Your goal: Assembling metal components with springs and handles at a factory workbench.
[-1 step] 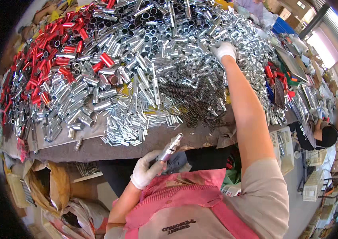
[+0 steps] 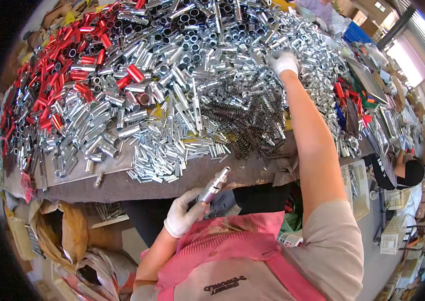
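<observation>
My left hand (image 2: 181, 215), in a white glove, is closed round a silvery metal tube assembly (image 2: 212, 188) with a stepped, narrower tip pointing up and to the right. It holds this just in front of the table's near edge. My right hand (image 2: 283, 63), also gloved in white, reaches far over the table into a heap of small shiny metal fittings (image 2: 307, 55). Its fingers are curled down among them, and the fingertips are hidden. Dark coil springs (image 2: 247, 123) lie in a tangle nearer to me, left of my right forearm.
Thin metal pins (image 2: 157, 160) lie near the front edge of the cloth-covered table (image 2: 212, 176). Silver tubes (image 2: 89, 128) and red tubes (image 2: 47, 95) heap up leftward. Sacks (image 2: 74, 228) stand below at left. A white crate (image 2: 355, 188) and another person (image 2: 413, 170) are at right.
My right hand has shifted very slightly among the small fittings. My left hand and the tube assembly look unmoved.
</observation>
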`<state>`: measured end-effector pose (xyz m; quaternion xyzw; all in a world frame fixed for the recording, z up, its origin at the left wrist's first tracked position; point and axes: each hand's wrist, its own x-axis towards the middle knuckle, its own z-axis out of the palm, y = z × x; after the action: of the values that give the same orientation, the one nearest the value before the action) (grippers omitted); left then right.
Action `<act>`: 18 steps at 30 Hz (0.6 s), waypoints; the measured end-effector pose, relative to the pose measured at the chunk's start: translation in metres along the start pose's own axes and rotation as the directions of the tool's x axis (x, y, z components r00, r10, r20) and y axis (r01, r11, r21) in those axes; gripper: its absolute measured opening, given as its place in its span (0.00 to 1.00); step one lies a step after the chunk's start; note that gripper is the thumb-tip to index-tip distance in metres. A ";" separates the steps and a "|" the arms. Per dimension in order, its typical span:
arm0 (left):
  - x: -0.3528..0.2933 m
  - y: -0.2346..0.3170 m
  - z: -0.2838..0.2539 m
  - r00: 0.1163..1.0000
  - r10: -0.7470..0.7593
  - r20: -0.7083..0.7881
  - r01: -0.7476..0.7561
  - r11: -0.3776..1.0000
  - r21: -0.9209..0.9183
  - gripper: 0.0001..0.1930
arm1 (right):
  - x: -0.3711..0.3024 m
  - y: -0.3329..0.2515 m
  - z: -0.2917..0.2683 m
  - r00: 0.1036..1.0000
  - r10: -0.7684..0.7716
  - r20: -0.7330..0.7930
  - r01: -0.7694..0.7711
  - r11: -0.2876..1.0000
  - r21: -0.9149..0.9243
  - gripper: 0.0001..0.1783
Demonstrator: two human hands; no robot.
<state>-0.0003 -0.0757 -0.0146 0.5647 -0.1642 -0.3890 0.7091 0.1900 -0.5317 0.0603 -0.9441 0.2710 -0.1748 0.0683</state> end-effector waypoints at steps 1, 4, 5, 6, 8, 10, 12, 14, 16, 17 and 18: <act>-0.002 -0.001 -0.001 1.000 -0.003 -0.017 0.003 1.000 -0.004 0.15 | -0.011 -0.008 -0.006 0.978 -0.132 -0.160 0.159 0.972 0.172 0.23; 0.000 0.003 0.001 1.000 -0.007 -0.023 0.007 1.000 -0.006 0.12 | -0.061 -0.013 -0.032 0.936 -0.351 -0.001 0.263 0.700 0.663 0.31; -0.002 0.007 0.001 0.998 -0.041 -0.046 0.040 0.999 -0.017 0.11 | -0.115 -0.054 -0.073 0.921 -0.380 0.085 0.187 0.625 0.758 0.34; -0.001 0.008 0.001 1.000 -0.019 -0.012 0.019 1.000 0.010 0.13 | -0.145 -0.062 -0.088 0.867 -0.461 0.188 0.069 0.484 0.873 0.32; -0.001 0.011 0.003 1.000 -0.008 0.022 0.007 1.000 0.016 0.14 | -0.187 -0.064 -0.110 0.628 -0.778 -0.009 0.597 0.475 0.646 0.25; 0.001 0.013 0.005 0.997 -0.004 0.074 -0.001 0.998 0.070 0.13 | -0.217 -0.068 -0.115 0.451 -0.892 0.015 0.538 0.285 0.793 0.20; 0.000 0.013 0.007 0.993 -0.015 0.117 0.001 0.994 0.113 0.13 | -0.245 -0.078 -0.129 0.372 -0.912 0.174 0.493 0.353 0.795 0.15; -0.006 0.011 0.009 0.990 -0.034 0.134 0.022 0.996 0.090 0.13 | -0.261 -0.078 -0.120 0.221 -0.966 0.134 0.510 0.231 0.829 0.12; -0.015 0.016 0.015 0.986 0.008 0.164 -0.033 0.989 0.147 0.15 | -0.278 -0.080 -0.120 0.184 -0.974 0.129 0.513 0.207 0.833 0.13; -0.016 0.011 0.012 0.984 0.003 0.178 -0.026 0.992 0.127 0.16 | -0.284 -0.079 -0.119 0.212 -0.967 0.144 0.555 0.241 0.797 0.14; -0.021 0.008 0.013 0.985 0.003 0.172 -0.024 0.992 0.122 0.16 | -0.291 -0.081 -0.119 0.239 -0.958 0.156 0.593 0.271 0.758 0.15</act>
<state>-0.0192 -0.0684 0.0014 0.5710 -0.2521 -0.4202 0.6587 -0.0442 -0.3119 0.1036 -0.8701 -0.3741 0.0558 0.3159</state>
